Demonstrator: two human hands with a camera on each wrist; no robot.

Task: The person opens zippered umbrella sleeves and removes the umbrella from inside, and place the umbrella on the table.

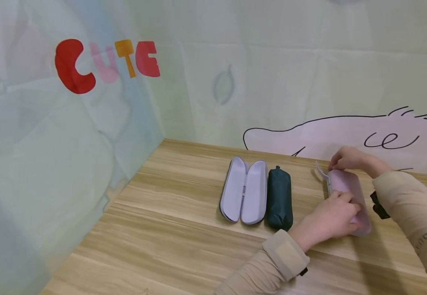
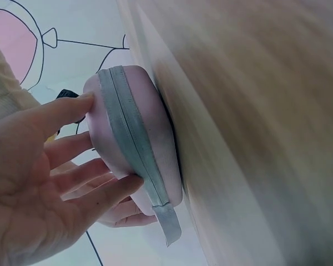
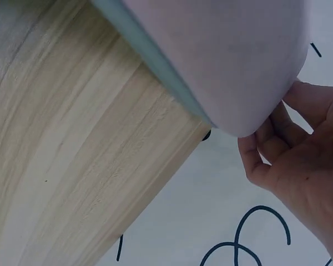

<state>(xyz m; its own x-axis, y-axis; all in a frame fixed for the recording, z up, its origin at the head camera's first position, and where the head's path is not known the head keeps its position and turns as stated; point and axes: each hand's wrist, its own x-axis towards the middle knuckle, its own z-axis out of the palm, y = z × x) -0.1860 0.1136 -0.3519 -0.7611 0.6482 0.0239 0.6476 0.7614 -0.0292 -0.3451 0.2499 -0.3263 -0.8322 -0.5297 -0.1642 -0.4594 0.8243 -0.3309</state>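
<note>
A pink zip case (image 1: 346, 183) with a grey zipper band (image 2: 127, 127) lies at the right of the wooden table. A grey strap (image 2: 167, 223) sticks out from its far end. My left hand (image 1: 333, 217) grips the case from above near the middle, thumb and fingers spread over its top and side. At the far end, my right hand (image 1: 348, 159) holds the corner between bent fingers and thumb, as the right wrist view shows (image 3: 299, 160). In the left wrist view the zipper band runs closed along the visible side.
An open hard glasses case (image 1: 232, 192) with a pale lilac lining stands left of a dark green pouch (image 1: 280, 198). Both lie left of my hands. A printed cloth wall (image 1: 206, 102) rises behind the wooden table (image 1: 154, 246), and another at the left.
</note>
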